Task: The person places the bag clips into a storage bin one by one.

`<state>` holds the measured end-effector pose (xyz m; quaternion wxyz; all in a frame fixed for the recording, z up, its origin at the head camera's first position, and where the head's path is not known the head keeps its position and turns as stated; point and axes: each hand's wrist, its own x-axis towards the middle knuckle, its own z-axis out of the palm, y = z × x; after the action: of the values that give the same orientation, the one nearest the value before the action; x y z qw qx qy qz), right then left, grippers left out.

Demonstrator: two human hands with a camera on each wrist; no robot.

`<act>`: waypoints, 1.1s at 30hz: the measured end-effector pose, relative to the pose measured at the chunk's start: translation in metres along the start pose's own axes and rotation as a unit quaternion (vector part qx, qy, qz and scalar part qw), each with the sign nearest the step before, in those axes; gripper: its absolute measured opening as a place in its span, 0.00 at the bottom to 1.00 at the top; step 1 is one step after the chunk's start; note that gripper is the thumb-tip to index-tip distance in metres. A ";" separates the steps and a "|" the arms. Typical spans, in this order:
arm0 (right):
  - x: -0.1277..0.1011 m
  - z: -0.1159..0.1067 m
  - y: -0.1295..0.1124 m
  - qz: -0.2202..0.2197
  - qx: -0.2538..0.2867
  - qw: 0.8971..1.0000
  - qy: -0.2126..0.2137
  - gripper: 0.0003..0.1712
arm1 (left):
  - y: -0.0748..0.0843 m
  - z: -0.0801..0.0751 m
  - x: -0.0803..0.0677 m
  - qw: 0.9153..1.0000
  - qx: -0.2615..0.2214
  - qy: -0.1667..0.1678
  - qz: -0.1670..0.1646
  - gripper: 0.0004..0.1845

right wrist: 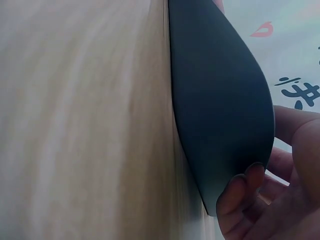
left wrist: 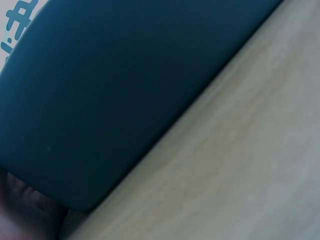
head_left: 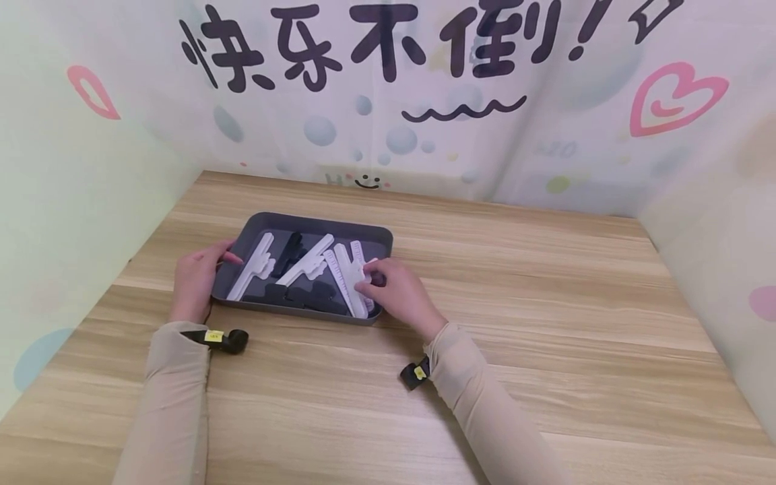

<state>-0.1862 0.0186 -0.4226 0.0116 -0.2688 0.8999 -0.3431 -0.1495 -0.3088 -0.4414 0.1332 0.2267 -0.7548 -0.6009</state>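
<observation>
A dark grey tray (head_left: pixel 315 221) lies on the wooden table and holds several white and black clips. My left hand (head_left: pixel 197 279) grips the tray's left rim, thumb over the edge; in the left wrist view only the tray's outer wall (left wrist: pixel 125 90) and a bit of the hand (left wrist: pixel 25 215) show. At the tray's near right corner, my right hand (head_left: pixel 394 289) has its fingers curled on the end of a white ruled clip (head_left: pixel 348 269). The right wrist view shows the tray wall (right wrist: pixel 220 100) with the thumb of that hand (right wrist: pixel 280 200) against it.
The wooden table (head_left: pixel 545 303) stretches wide to the right and front of the tray. Printed fabric walls (head_left: pixel 424 101) close it in at the back and on both sides. A small black camera sits on each wrist.
</observation>
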 end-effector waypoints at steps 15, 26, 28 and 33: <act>-0.002 0.003 -0.001 -0.006 -0.006 1.000 -0.019 0.21 | 0.000 0.001 0.001 1.000 -0.004 -0.001 -0.005 0.28; -0.002 0.004 0.008 -0.026 0.008 0.999 -0.027 0.16 | -0.006 0.005 0.002 1.000 0.004 -0.004 -0.014 0.32; -0.003 0.005 0.011 -0.031 0.017 0.999 -0.024 0.15 | -0.007 0.005 0.003 1.000 0.008 -0.004 -0.013 0.32; -0.003 0.005 0.016 -0.029 0.045 0.998 -0.029 0.13 | -0.008 0.004 0.002 1.000 0.021 -0.001 -0.011 0.32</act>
<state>-0.1904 0.0275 -0.4368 0.0394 -0.3035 0.8749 -0.3754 -0.1517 -0.3072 -0.4501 0.1204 0.2371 -0.7651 -0.5864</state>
